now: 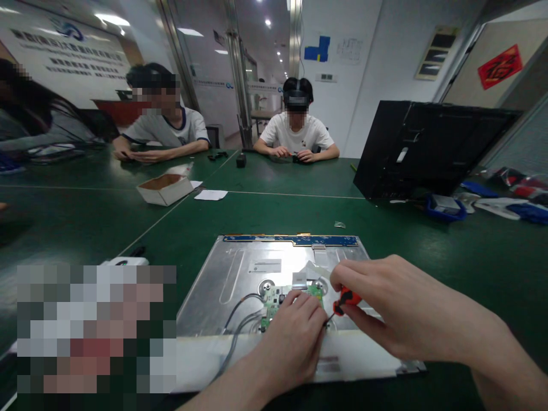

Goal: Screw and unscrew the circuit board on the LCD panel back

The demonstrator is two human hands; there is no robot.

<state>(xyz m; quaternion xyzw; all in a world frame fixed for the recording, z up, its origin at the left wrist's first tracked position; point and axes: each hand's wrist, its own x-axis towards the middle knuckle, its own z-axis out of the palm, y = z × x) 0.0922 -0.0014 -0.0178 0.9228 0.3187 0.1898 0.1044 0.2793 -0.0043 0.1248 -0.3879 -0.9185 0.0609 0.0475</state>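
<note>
A silver flat-screen panel (240,268) lies back-side up on the table in front of me. Near its middle is a green circuit board (271,294), partly covered by my left hand (297,325). The fingers of that hand are curled close together over the board; their undersides and the thumb are hidden. My right hand (385,302) grips an orange and black screwdriver (347,298) between thumb and fingers. Its thin shaft slants down to the board's right edge, beside my left hand. Dark cables (240,308) run from the board's left side.
A blue circuit strip (274,241) lines the panel's far edge. Beyond are an open white box (165,191), a paper sheet (211,195) and a large black monitor (428,148). A blue tray (445,211) stands right. Several people sit around the green table (274,211).
</note>
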